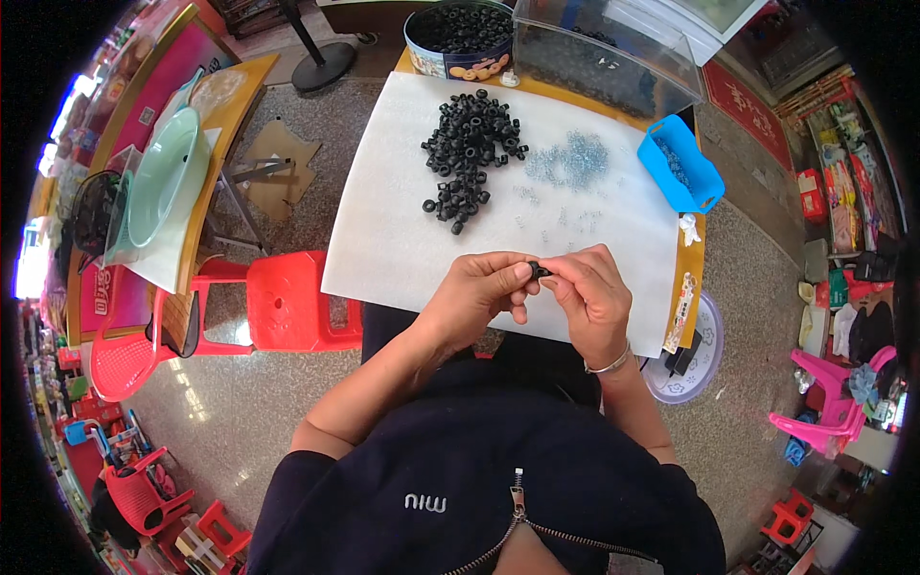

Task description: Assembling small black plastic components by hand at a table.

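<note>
Black pile [471, 131]: left of the white sheet [383, 192]'s middle, likely for easy reach.
Left hand [474, 292]: you're pinching a black part [540, 271] above the sheet's near side, seemingly steadying it.
Clear pieces [580, 160]: right of the sheet's middle, perhaps apart to avoid mixing.
Right hand [596, 299]: your fingertips grip the part's other end.
Blue basket [704, 187]: at the sheet's right edge.
</note>
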### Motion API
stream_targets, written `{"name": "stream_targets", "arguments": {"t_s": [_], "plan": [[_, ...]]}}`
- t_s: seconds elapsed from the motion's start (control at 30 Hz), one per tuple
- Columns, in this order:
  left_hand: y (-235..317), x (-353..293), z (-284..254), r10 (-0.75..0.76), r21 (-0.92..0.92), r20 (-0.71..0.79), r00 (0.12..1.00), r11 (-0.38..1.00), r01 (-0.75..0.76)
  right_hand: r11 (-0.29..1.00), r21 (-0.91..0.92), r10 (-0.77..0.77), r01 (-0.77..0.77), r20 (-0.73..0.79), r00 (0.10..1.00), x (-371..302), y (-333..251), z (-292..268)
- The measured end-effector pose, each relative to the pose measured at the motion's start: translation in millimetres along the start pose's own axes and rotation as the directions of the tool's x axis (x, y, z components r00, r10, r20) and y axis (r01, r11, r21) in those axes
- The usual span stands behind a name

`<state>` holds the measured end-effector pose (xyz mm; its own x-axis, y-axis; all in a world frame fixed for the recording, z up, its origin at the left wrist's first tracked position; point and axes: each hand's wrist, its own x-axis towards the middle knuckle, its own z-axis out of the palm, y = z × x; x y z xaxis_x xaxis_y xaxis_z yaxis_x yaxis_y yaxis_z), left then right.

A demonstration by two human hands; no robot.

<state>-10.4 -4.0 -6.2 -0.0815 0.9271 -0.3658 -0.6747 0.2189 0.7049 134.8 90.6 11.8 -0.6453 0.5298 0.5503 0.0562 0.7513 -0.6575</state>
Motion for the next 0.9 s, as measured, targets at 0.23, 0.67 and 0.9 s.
{"name": "stream_targets", "arguments": {"t_s": [0.23, 0.67, 0.9], "plan": [[-6, 4, 2, 0.019, 0.038, -0.051, 0.999, 0.999, -0.017, 0.964, -0.165, -0.196, 0.21, 0.098, 0.976, 6, 4, -5], [-20, 9, 6, 0.178, 0.17, -0.078, 0.981, 0.972, -0.162, 0.902, -0.302, -0.277, 0.308, 0.142, 0.95, 3, 11, 2], [-22, 14, -3, 0.096, 0.069, -0.029, 0.995, 0.993, -0.093, 0.925, -0.256, -0.274, 0.282, 0.066, 0.959, -2, 15, 8]]}}
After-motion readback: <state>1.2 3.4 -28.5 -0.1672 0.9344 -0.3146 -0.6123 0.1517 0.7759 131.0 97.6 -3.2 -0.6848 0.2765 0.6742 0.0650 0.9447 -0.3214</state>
